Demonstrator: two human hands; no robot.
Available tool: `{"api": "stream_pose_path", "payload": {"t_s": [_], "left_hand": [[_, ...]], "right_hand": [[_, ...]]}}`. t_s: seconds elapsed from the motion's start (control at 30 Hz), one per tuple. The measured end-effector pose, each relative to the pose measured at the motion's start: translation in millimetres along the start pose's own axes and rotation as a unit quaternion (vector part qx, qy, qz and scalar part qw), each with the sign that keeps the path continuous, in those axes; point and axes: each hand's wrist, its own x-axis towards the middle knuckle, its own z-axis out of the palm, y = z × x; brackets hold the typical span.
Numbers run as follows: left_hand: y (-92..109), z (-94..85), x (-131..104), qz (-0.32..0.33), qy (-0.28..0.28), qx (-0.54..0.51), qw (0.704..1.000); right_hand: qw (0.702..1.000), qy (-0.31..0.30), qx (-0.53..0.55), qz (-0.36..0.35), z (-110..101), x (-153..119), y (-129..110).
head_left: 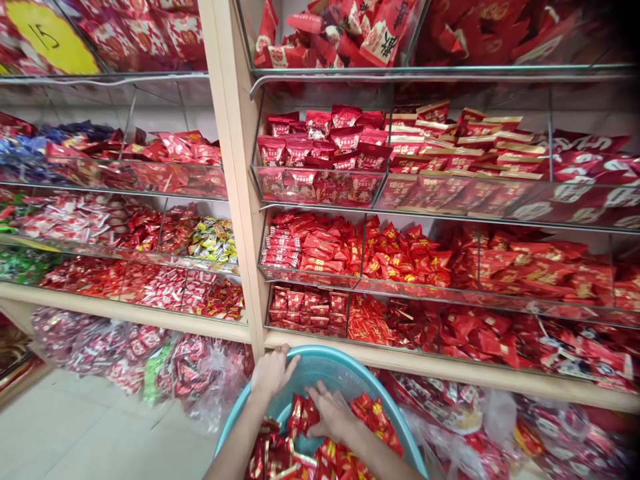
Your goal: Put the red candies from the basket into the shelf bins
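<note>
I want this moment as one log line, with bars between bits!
left hand: on tub rim | right hand: in tub, among red packets | tub: in front of shelves

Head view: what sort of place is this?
Probably a sweet shop or a store's candy section: divided shelves filled with small wrapped packets, a yellow tag handwritten 15, perhaps a price, and plastic bags of more packets below.

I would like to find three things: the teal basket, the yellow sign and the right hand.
Teal basket (345, 375), head view: inner far wall.
Yellow sign (63, 44), head view: right of the written 15.
Right hand (333, 412), head view: back of the hand.
</note>
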Motion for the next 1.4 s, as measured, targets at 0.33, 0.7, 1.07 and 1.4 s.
{"api": "stream_pose_path", "payload": {"t_s": [0.33,0.7,1.07,1.4], "left_hand": [[2.4,-4.9,-1.7,-0.008,-0.007,-0.001,1.000],[0.3,-0.4,-0.1,-0.001,0.002,-0.005,1.000],[1.4,-2.8,-1.0,-0.002,-0.004,-0.003,1.000],[0.5,-0.6,-1.1,-0.001,0.003,-0.014,1.000]], "right_hand": [[0.996,0.064,-0.059,-0.017,31.2,6.1,5.9],[0.986,0.140,-0.092,0.016,39.1,13.6,2.9],[0.988,0.101,-0.102,-0.059,41.0,9.8,-9.7],[0.987,0.057,-0.096,-0.118,27.5,3.3,-26.4]]}}
